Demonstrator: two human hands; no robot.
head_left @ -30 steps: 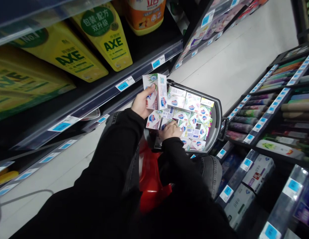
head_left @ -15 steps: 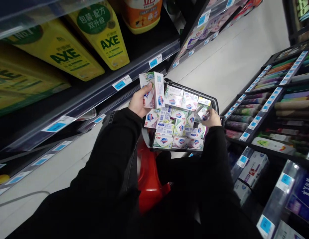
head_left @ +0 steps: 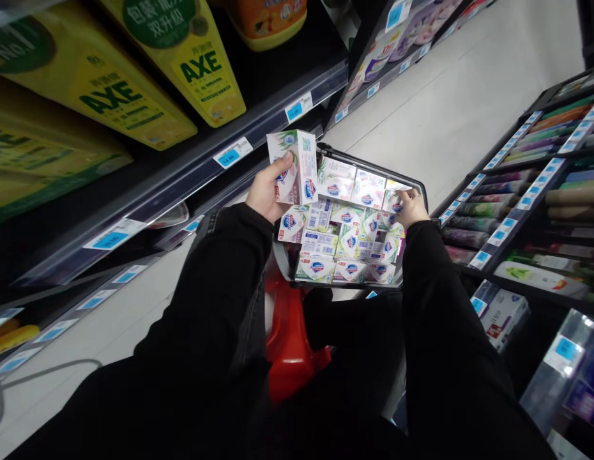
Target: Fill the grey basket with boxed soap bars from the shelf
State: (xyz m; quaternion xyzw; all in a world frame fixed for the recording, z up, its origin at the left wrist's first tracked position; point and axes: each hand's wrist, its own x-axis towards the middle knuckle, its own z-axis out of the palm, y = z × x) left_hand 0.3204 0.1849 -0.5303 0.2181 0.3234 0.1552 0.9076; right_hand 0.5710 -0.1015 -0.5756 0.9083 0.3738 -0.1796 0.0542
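Note:
My left hand (head_left: 271,188) grips a white soap box (head_left: 304,167) with a blue shield logo and green leaves, thumb on its front face. It is held up at the left end of a dark-rimmed basket (head_left: 373,158). Inside the basket lie several similar soap boxes (head_left: 317,268), some in rows, others tilted. At the basket's far right corner, my right hand (head_left: 412,207) pinches another soap box (head_left: 393,199), which lines up with the row along the far rim. My fingers cover part of that box.
Yellow AXE bottles (head_left: 201,70) stand on the left shelf (head_left: 278,96), whose edge runs close to my left arm. A red plastic stool-like object (head_left: 292,345) is below the basket. On the right, shelves hold tubes and boxes (head_left: 502,316). Pale floor (head_left: 469,102) stretches ahead.
My right hand has moved slightly up and right, bringing its soap box from a tilt into the far row. My left hand still holds its box in nearly the same place.

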